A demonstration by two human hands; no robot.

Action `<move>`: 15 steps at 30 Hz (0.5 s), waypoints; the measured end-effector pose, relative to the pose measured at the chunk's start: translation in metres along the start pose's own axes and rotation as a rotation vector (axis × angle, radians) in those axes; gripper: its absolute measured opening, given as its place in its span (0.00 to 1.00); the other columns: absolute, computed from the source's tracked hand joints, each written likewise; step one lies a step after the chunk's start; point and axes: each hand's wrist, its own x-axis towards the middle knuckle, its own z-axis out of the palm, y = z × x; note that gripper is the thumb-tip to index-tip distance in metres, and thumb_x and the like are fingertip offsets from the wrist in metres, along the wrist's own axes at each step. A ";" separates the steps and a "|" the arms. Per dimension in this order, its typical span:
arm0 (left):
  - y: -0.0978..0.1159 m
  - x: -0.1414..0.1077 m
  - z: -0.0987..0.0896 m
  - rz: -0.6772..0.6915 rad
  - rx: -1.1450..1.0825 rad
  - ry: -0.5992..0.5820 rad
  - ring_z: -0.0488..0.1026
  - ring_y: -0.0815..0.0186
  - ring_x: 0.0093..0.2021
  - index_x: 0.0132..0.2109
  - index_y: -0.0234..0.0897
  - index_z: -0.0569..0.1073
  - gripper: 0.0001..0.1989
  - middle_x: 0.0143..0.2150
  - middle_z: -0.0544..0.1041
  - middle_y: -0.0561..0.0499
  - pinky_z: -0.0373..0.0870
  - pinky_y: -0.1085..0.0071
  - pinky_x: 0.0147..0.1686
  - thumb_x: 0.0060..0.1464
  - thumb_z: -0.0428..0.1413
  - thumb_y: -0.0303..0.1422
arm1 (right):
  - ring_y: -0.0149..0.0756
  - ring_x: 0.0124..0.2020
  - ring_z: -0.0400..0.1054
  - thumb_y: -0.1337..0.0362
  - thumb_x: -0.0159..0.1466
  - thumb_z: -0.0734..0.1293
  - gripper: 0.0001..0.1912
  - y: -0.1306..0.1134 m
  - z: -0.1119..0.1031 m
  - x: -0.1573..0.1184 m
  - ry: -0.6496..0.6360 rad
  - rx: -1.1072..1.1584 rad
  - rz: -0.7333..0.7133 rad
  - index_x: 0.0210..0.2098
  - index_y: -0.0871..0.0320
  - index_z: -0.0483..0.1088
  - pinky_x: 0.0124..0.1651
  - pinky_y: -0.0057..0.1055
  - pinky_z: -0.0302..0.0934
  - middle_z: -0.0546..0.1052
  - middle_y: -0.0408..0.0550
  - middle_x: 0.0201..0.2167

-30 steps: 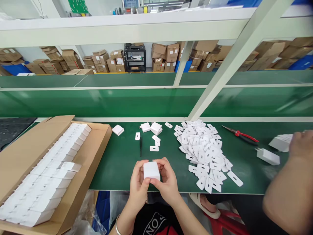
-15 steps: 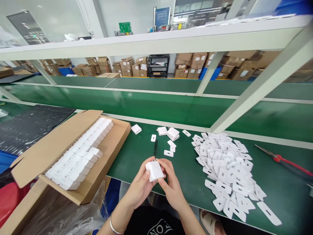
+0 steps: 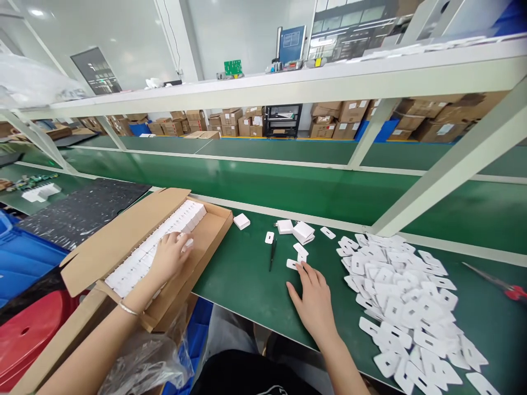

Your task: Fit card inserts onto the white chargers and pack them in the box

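Note:
My left hand (image 3: 171, 255) is over the open cardboard box (image 3: 218, 219). Its fingers are curled round a white charger (image 3: 188, 244), partly hidden by them, beside the packed rows of white chargers (image 3: 142, 255). On the green table rests my right hand (image 3: 315, 299), open with its fingers spread. Its fingertips are at a small white slotted plate (image 3: 292, 264), and I cannot tell whether they press on it. Black tweezers (image 3: 272, 254) lie to the left of that hand. Beyond them are loose white chargers (image 3: 302, 230) and another slotted plate (image 3: 269, 237).
A large heap of white slotted plates (image 3: 399, 291) covers the table's right side. Red-handled scissors (image 3: 510, 291) lie beyond it. A slanted shelf post (image 3: 444, 164) rises behind the heap. A red stool (image 3: 37, 329) and a blue bin (image 3: 28, 258) stand at the left.
Both hands held a white charger together at the table's front. My left hand has carried it left to the box; my right hand has let go and moved right. The tweezers now lie on the table.

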 end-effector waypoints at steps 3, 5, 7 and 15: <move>-0.015 0.003 0.012 -0.028 0.047 0.035 0.68 0.42 0.57 0.57 0.38 0.76 0.20 0.56 0.70 0.34 0.68 0.44 0.56 0.69 0.48 0.42 | 0.55 0.66 0.61 0.52 0.75 0.58 0.24 0.002 -0.001 -0.003 -0.020 -0.021 -0.041 0.65 0.56 0.66 0.61 0.53 0.62 0.70 0.55 0.67; -0.018 0.004 0.016 -0.026 0.056 0.028 0.70 0.46 0.55 0.59 0.37 0.75 0.21 0.57 0.69 0.35 0.69 0.48 0.56 0.70 0.47 0.43 | 0.54 0.66 0.62 0.53 0.75 0.59 0.23 0.001 -0.003 -0.005 -0.011 -0.012 -0.050 0.64 0.55 0.67 0.61 0.53 0.63 0.70 0.54 0.67; -0.018 0.004 0.020 -0.018 0.064 0.001 0.72 0.51 0.50 0.59 0.37 0.74 0.21 0.55 0.71 0.37 0.71 0.53 0.54 0.70 0.47 0.44 | 0.55 0.66 0.63 0.53 0.75 0.59 0.22 0.002 -0.003 -0.005 0.004 -0.005 -0.050 0.63 0.55 0.67 0.61 0.53 0.63 0.71 0.55 0.66; -0.020 -0.007 0.025 -0.007 0.297 0.011 0.64 0.38 0.62 0.52 0.36 0.78 0.16 0.62 0.67 0.31 0.65 0.43 0.58 0.65 0.53 0.38 | 0.54 0.61 0.67 0.59 0.73 0.63 0.13 0.003 -0.003 -0.005 0.081 0.099 -0.077 0.54 0.55 0.71 0.58 0.51 0.64 0.75 0.56 0.59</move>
